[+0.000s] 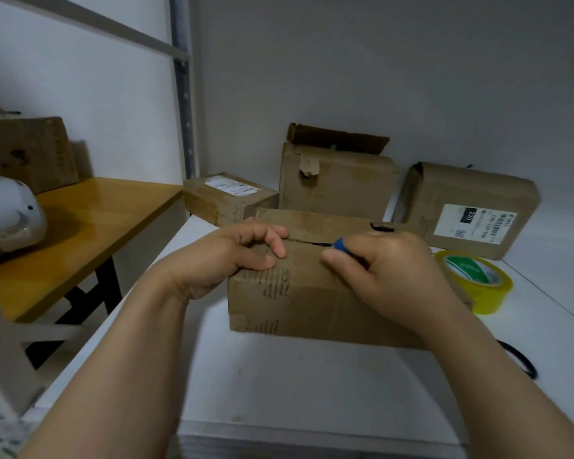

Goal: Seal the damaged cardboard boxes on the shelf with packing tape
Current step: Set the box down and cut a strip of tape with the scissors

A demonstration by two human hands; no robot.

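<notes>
Left grip [232,260] curls over the box [299,306] top edge; right grip [388,270] clamps a blue tool [340,243] at its seam.

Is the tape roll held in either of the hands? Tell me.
No, the tape roll lies on the shelf, right of the front box.

Dim white walls [378,61] back a white shelf [279,376], orange wooden table [80,226] at left.
</notes>
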